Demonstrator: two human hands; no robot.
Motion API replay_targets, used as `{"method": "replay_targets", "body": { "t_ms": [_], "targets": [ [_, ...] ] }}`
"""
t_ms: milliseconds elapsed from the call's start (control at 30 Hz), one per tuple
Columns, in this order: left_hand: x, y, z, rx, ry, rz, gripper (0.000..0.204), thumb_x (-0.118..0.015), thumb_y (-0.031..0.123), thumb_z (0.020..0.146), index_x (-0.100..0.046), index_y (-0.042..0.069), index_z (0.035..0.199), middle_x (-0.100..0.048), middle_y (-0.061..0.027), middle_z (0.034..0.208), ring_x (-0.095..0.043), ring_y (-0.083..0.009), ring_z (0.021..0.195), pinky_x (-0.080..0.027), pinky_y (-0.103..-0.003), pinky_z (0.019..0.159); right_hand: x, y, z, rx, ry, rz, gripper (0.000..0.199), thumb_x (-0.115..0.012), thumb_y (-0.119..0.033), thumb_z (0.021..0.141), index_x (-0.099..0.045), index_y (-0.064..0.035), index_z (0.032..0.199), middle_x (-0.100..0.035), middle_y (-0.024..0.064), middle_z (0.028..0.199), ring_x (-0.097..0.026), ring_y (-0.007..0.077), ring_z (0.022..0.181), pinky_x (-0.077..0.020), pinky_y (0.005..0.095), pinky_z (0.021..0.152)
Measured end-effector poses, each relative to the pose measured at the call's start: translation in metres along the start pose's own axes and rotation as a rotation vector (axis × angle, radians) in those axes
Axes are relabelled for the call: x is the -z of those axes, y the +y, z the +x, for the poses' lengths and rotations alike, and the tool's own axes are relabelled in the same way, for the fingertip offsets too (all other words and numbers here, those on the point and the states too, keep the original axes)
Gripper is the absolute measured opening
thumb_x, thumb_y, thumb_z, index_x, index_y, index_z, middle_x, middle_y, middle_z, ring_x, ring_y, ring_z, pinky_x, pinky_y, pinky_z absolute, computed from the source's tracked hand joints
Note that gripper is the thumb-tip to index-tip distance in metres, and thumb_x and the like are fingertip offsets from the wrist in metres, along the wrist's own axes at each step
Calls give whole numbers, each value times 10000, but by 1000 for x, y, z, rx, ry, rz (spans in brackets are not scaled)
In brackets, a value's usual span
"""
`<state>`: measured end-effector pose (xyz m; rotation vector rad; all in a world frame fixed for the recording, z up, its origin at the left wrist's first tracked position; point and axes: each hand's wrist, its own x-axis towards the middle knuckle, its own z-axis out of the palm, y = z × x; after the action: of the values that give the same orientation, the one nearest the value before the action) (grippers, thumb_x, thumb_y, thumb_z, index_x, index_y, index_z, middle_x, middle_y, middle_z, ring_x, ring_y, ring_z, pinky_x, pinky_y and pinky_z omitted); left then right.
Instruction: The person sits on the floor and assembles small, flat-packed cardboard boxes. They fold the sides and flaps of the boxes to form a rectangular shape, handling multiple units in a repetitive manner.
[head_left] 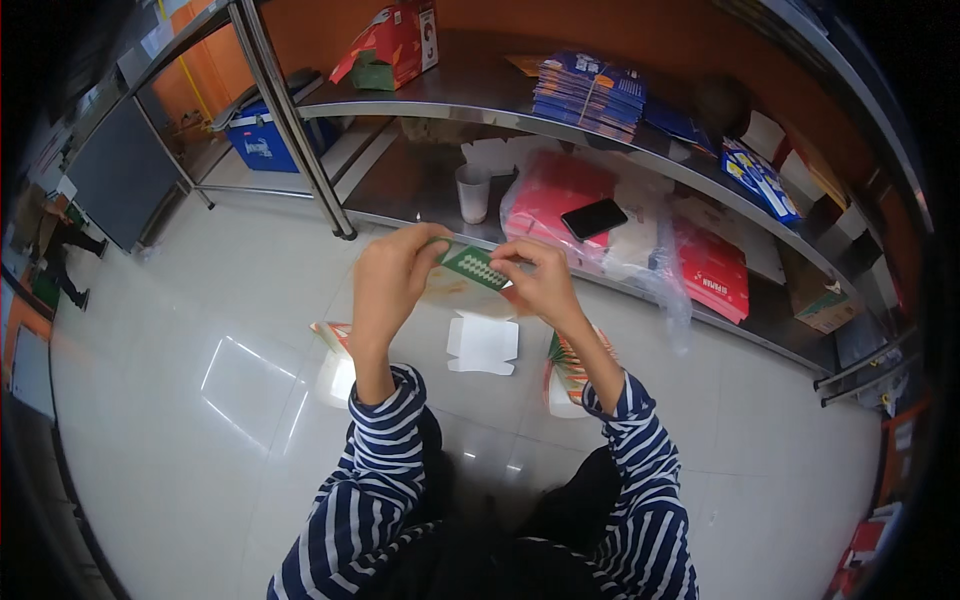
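The left hand (388, 272) pinches the left end of a small green card (473, 266), and the right hand (540, 280) pinches its right end. So the card hangs between them at chest height, its long axis sloping down to the right (both hands equally near). Below lies a flat white box blank (482, 343) on the glossy pale floor (200, 400). A steel shelf (700, 310) with red packs (712, 270) and a phone (594, 218) stands behind.
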<state>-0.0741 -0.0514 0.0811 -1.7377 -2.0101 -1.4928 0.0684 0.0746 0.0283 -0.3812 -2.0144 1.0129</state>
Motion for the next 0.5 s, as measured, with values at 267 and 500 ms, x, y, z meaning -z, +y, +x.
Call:
{"method": "replay_targets", "body": {
  "t_ms": [267,500],
  "targets": [
    [-12,-42,-8,159,-93,-390,190,-696,10,627,-656,22,812,-635,-75,683,-597,-141,593,-444,-261,562,-16,9,-13,8,-3,37,76,-620,1,725,-636,4,799,-598,71,803,-586,190,777,-458,275,696],
    [-36,-49,-9,55,-178,-350,195,-714,1,546,-646,21,728,-597,-50,664,-518,-124,575,-409,-252,558,-13,50,-19,26,-112,-165,127,-595,-76,759,-651,-41,867,-629,100,817,-582,280,810,-439,355,752]
  ]
}}
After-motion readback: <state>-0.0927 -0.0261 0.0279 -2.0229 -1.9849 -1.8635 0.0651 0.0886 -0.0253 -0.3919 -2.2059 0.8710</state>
